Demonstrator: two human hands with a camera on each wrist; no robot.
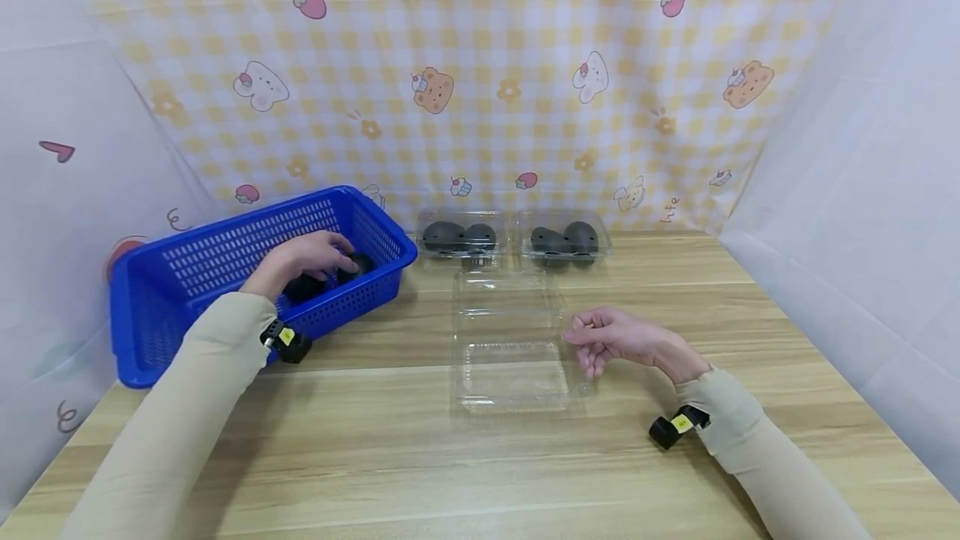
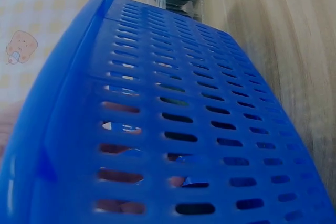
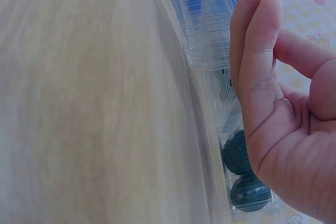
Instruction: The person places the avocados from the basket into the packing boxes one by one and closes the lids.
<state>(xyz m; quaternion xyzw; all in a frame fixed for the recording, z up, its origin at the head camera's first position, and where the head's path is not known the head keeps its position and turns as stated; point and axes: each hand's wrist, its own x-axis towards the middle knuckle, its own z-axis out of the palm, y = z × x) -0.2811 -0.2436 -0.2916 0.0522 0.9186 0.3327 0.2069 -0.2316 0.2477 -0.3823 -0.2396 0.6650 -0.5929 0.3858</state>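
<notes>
My left hand (image 1: pixel 311 257) reaches down into the blue plastic basket (image 1: pixel 393 290), its thumb and fingers curled at a dark avocado (image 1: pixel 364 263). Another dark avocado (image 1: pixel 303 287) lies below that hand. In the left wrist view, the slotted basket wall (image 2: pixel 152 114) covers most of the hand. An opened clear plastic clamshell box (image 1: pixel 513 369) lies in mid-table with its lid (image 1: pixel 502 292) folded back. My right hand (image 1: pixel 617 338) hovers beside the box's right edge, fingers loosely bent. Nothing shows between its fingers (image 3: pixel 262 40) in the right wrist view.
Two closed clear boxes, a left one (image 1: pixel 425 252) and a right one (image 1: pixel 603 252), stand behind the opened box, with dark avocados inside. A patterned curtain (image 1: pixel 480 140) hangs behind the wooden table (image 1: pixel 450 473). White cloth (image 1: pixel 855 190) borders the right side.
</notes>
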